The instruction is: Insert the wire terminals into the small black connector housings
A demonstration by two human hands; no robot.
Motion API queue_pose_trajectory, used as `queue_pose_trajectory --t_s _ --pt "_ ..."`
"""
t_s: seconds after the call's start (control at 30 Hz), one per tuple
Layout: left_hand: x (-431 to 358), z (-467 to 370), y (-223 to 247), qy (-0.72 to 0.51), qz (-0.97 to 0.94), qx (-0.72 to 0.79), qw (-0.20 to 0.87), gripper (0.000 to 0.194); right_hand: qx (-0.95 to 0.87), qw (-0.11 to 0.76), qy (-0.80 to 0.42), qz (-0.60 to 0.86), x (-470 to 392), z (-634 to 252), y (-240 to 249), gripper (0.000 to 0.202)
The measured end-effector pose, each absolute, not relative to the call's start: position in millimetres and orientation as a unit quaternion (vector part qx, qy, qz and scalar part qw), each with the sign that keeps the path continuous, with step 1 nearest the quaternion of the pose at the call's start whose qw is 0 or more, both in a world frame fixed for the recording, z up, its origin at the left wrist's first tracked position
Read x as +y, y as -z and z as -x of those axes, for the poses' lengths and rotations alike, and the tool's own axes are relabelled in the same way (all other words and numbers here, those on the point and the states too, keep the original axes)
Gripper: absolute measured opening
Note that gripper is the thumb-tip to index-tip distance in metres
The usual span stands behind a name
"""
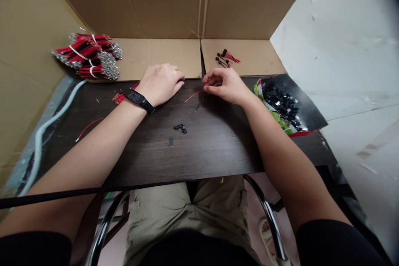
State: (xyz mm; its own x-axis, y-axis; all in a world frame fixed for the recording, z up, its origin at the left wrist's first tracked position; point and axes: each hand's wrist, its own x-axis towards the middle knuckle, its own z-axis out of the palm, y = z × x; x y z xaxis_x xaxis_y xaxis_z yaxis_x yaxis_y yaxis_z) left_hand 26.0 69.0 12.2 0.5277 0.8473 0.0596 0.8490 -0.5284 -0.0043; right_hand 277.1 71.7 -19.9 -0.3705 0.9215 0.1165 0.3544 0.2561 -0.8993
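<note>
My right hand [225,84] is over the dark table, its thumb and fingertips pinched on the end of a thin red wire [193,95]. Palm down to the left, my left hand [162,82] rests near the cardboard's front edge with its fingers curled; what it holds, if anything, is hidden. Red wires [118,98] lie partly under the left wrist. Between the forearms sit several small black connectors [180,128] and a small dark piece [171,141].
Bundled red and black wires [90,57] are piled at the back left. Wired black connectors [227,58] lie on the cardboard [156,56]. An open bag [282,106] of black parts stands at the right. A pale hose [46,126] runs along the left edge.
</note>
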Motion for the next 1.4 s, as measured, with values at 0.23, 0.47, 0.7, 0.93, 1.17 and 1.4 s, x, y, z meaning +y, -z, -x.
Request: queue_pose_trajectory --t_s 0.23,0.47,0.7,0.93,1.17,1.4 --pt "63.8 -36.0 -13.8 -0.045 0.868 -0.489 0.076 0.055 -0.721 0.331 -0.401 0.459 72.4 -276.6 19.9 0.024" --pt "63.6 -38.1 -15.5 0.009 0.874 -0.482 0.069 0.044 -0.733 0.344 -0.392 0.436 76.8 -278.5 27.0 0.027" --pt "53.2 -18.7 -20.8 0.195 0.856 -0.478 0.014 0.014 -0.718 0.363 -0.435 0.404 77.6 -278.3 28.2 0.031" --pt "25.4 -16.9 -11.0 0.422 0.755 -0.454 -0.214 0.013 -0.69 0.38 -0.474 0.394 74.6 -274.9 25.4 0.033" --pt "24.5 -18.2 4.2 0.452 0.745 -0.419 -0.256 0.017 -0.672 0.383 -0.493 0.399 74.2 -271.1 27.6 0.031" --pt "18.6 -24.0 1.2 0.465 0.7 -0.423 -0.34 0.015 -0.659 0.389 -0.518 0.382 66.1 -266.3 19.6 0.024"
